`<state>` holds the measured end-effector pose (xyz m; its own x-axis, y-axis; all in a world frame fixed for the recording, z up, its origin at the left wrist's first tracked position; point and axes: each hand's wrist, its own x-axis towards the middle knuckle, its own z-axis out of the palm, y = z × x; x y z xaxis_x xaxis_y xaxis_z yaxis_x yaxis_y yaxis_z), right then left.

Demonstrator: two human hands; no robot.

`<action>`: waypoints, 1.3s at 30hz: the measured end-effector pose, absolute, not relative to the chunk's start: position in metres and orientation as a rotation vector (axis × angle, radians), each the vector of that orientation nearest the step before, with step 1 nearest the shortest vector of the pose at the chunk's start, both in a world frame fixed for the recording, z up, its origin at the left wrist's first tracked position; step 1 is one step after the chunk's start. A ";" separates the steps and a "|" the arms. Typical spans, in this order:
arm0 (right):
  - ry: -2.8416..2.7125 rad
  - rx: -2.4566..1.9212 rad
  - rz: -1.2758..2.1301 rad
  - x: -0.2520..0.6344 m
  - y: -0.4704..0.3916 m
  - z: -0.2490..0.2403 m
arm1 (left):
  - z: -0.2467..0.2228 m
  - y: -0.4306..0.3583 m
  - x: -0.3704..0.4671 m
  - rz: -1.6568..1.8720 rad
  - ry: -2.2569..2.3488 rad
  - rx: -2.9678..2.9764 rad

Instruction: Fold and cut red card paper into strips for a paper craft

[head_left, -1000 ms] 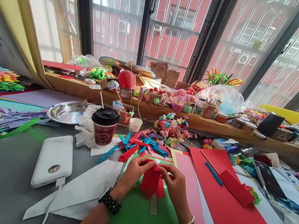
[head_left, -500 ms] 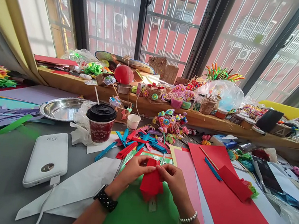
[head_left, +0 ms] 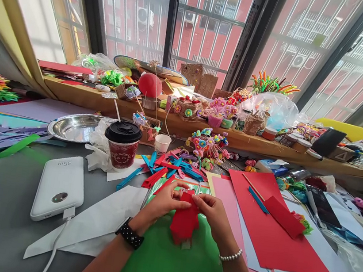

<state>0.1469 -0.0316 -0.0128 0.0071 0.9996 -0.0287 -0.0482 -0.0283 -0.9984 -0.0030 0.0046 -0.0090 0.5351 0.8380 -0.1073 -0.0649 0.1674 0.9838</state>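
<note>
A piece of folded red paper (head_left: 184,220) is between my two hands, over a green surface (head_left: 174,269). My left hand (head_left: 166,203), with a dotted black watch strap at the wrist, pinches the paper's upper left side between thumb and fingers. On the upper right, my right hand (head_left: 213,214) pinches the same paper; a beaded bracelet circles that wrist. A small pale tab (head_left: 186,244) shows just below the paper's lower end. Just beyond my hands lie folded blue and red paper strips (head_left: 172,170) in a loose pile.
To the left are a white power bank (head_left: 59,189) with a cable, a lidded cup (head_left: 121,146) and a steel plate (head_left: 57,130). Red sheets (head_left: 284,239) lie on the right over white and pink paper. Yarn flowers (head_left: 207,146) stand at the back, below a crowded window ledge.
The left fingers have opened out a little and shifted along the red paper's top edge. My right thumb and fingers have moved slightly on the paper. The camera view has tilted slightly.
</note>
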 end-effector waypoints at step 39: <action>-1.775 -1.304 0.824 0.149 -0.032 -0.009 | -0.010 0.010 -0.011 0.675 0.835 1.363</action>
